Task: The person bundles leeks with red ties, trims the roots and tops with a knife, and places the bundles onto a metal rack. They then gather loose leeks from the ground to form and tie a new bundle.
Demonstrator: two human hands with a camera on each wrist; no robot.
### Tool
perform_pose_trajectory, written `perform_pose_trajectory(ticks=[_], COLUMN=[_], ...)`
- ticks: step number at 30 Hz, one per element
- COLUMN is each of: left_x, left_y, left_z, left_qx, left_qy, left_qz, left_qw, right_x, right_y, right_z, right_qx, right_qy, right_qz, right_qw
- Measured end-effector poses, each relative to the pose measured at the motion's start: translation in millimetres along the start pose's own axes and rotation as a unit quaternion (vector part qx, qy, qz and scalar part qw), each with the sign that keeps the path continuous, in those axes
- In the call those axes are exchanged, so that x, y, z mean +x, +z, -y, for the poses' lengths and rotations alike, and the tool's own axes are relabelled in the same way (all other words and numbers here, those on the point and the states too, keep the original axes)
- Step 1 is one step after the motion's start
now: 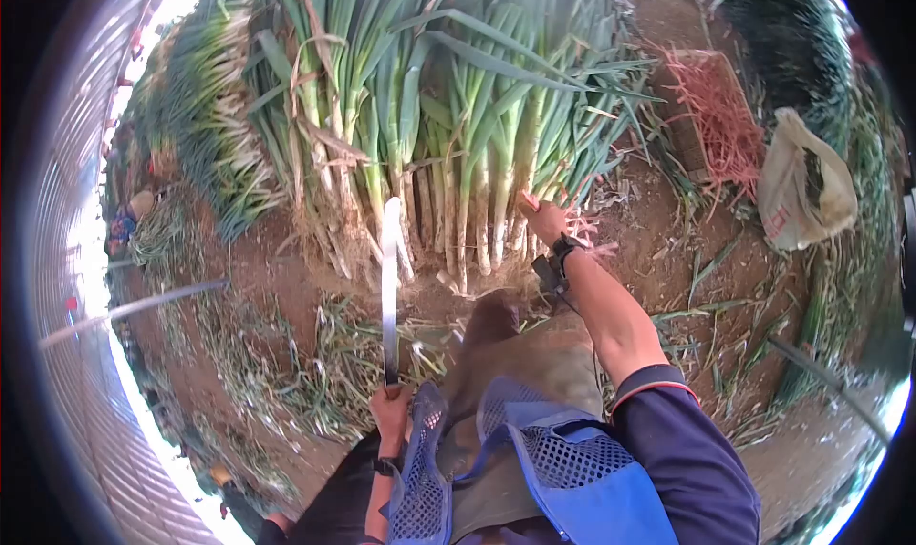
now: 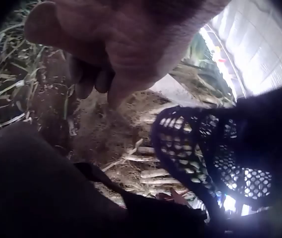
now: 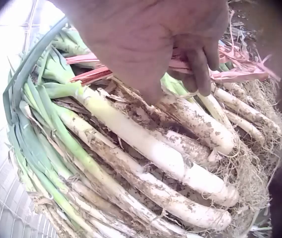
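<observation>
Your left hand (image 1: pixel 390 411) has its fingers wrapped round a knife (image 1: pixel 389 287), blade pointing forward; your right hand (image 1: pixel 547 222) has its fingers curled on pink strips (image 3: pixel 245 75), at the leeks (image 1: pixel 482 201), roots toward you on the ground (image 1: pixel 658 225). You seem to be tying; next probably calls for drawing the strips snug without bruising stalks. Scraps (image 1: pixel 315 378) litter the soil; farther off lie a box (image 1: pixel 681 135), a bag (image 1: pixel 811 201) and a ribbed wall (image 1: pixel 76 201).

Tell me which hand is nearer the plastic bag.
Right. The right hand grips pink strips at the leeks, with the bag out to its right. The left hand, holding a long pale tool low in the head view, is farther off, well to the bag's left.
</observation>
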State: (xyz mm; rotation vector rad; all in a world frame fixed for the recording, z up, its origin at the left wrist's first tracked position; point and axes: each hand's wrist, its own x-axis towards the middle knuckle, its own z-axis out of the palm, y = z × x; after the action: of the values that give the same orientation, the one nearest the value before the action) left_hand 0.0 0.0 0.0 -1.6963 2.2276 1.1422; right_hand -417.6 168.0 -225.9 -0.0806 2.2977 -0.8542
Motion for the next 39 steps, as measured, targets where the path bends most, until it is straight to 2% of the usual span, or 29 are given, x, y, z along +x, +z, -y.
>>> perform_pose_trajectory(ticks=[2, 3, 5, 6, 8, 10, 11, 14, 15, 17, 18, 21, 22, 23, 24, 25, 26, 28, 30, 33, 34, 35, 37, 38, 39], left_x=[-51, -25, -48, -56, -61, -55, -50, -37, -36, -34, -31, -29, -24, -14, -1, 17, 38, 75, 110, 155, 169, 182, 207, 212, 214], left_y=[-12, 55, 48, 42, 53, 57, 58, 53, 50, 46, 45, 50, 50, 50, 51, 54, 61, 82, 114, 179, 195, 211, 229, 232, 233], left_z=[17, 27, 63, 73, 83, 86, 85, 54, 45, 50, 51, 43, 26, 10, -11, -34, -58, -116, -176, -239, -251, -264, -264, -261, -260], left_qx=[0.018, -0.030, -0.016, -0.047, -0.111, -0.139, -0.113, -0.074, -0.060, -0.077, -0.098, -0.107, -0.107, -0.135, -0.161, -0.122, -0.082, -0.146, -0.101, -0.162, -0.129, -0.095, -0.054, -0.043, -0.073], left_qy=[-0.041, -0.039, -0.136, -0.127, -0.114, -0.109, -0.118, -0.120, -0.118, -0.114, -0.108, -0.082, -0.084, -0.121, -0.157, -0.106, -0.051, 0.040, 0.151, 0.208, 0.204, 0.198, 0.198, 0.197, 0.201], left_qz=[-0.052, -0.027, -0.065, -0.065, -0.054, -0.051, -0.042, -0.040, -0.044, -0.033, -0.020, -0.037, -0.037, 0.049, 0.135, 0.181, 0.227, 0.338, 0.372, 0.421, 0.412, 0.404, 0.364, 0.371, 0.378], left_qw=[0.998, 0.998, 0.988, 0.989, 0.986, 0.983, 0.986, 0.989, 0.990, 0.990, 0.989, 0.990, 0.990, 0.982, 0.965, 0.970, 0.969, 0.929, 0.910, 0.868, 0.879, 0.888, 0.909, 0.906, 0.901], right_x=[-13, 31, 20, 23, 13, -16, -17, -3, -2, 3, 15, 31, 19, 19, 25, 28, 30, 34, 23, -1, 19, 13, -6, -15, -23], right_y=[10, -30, -11, 3, -6, -22, -24, -16, -13, -6, 7, 20, 1, 0, 3, 7, 14, 33, 27, 7, 23, 22, 10, 0, 1], right_z=[4, -14, -9, -25, -45, -39, -34, -28, -18, -1, -5, 0, 18, 23, 22, 16, 9, -7, -4, 16, -4, -6, -3, -3, -11], right_qx=[0.013, -0.032, 0.066, 0.132, 0.152, 0.209, 0.207, 0.087, 0.089, 0.063, 0.084, 0.343, 0.393, 0.391, 0.335, 0.278, 0.277, 0.321, 0.320, 0.295, 0.195, 0.201, 0.245, 0.245, 0.254], right_qy=[-0.014, -0.019, 0.024, 0.041, 0.030, 0.030, 0.030, 0.014, 0.015, 0.020, 0.029, 0.058, 0.091, 0.093, 0.117, 0.143, 0.147, 0.098, 0.069, 0.070, 0.114, 0.123, 0.056, 0.095, 0.104], right_qz=[0.002, -0.027, 0.013, 0.058, 0.088, 0.123, 0.120, 0.117, 0.120, 0.038, -0.005, 0.036, 0.094, 0.095, 0.088, 0.080, 0.078, 0.027, -0.004, -0.006, -0.020, -0.024, -0.039, 0.005, 0.003], right_qw=[1.000, 0.999, 0.997, 0.989, 0.984, 0.970, 0.971, 0.989, 0.989, 0.997, 0.996, 0.937, 0.910, 0.911, 0.931, 0.947, 0.947, 0.942, 0.945, 0.953, 0.974, 0.972, 0.967, 0.965, 0.962])
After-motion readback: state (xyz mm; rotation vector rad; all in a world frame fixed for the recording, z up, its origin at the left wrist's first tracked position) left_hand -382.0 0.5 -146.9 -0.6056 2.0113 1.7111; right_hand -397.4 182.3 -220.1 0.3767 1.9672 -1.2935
